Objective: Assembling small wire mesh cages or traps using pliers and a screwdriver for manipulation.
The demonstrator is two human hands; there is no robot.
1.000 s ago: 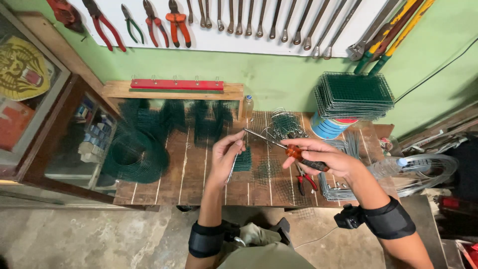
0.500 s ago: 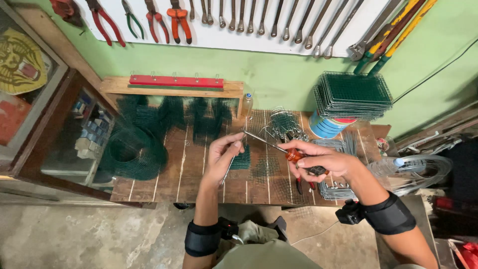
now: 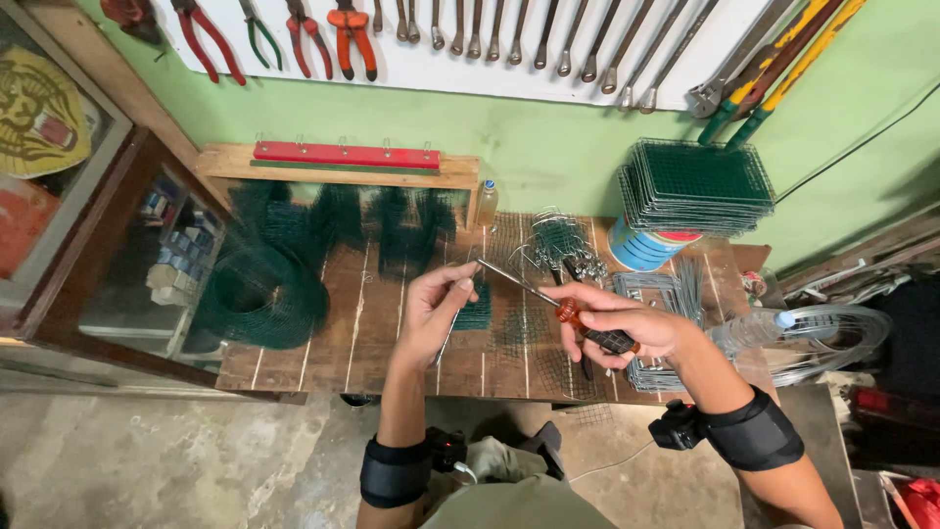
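Observation:
My right hand (image 3: 627,328) grips a screwdriver (image 3: 548,302) with an orange and black handle, its metal shaft pointing left towards my left hand. My left hand (image 3: 434,304) pinches a thin wire piece near the shaft's tip, above a small green mesh piece (image 3: 477,313) lying on the wooden workbench (image 3: 323,343). Both hands hover over the middle of the bench. Black bands wrap both forearms.
A roll of green wire mesh (image 3: 262,294) lies at the bench's left. Stacked mesh panels (image 3: 695,184) rest on a blue tin (image 3: 641,247) at the right, beside bent wire hooks (image 3: 560,240) and wire frames (image 3: 656,294). Pliers and wrenches (image 3: 470,29) hang on the wall. A wire coil (image 3: 832,333) sits far right.
Both hands stayed close together over the bench; the screwdriver's shaft has shifted slightly and the left fingers have closed nearer to its tip. The view moved a little.

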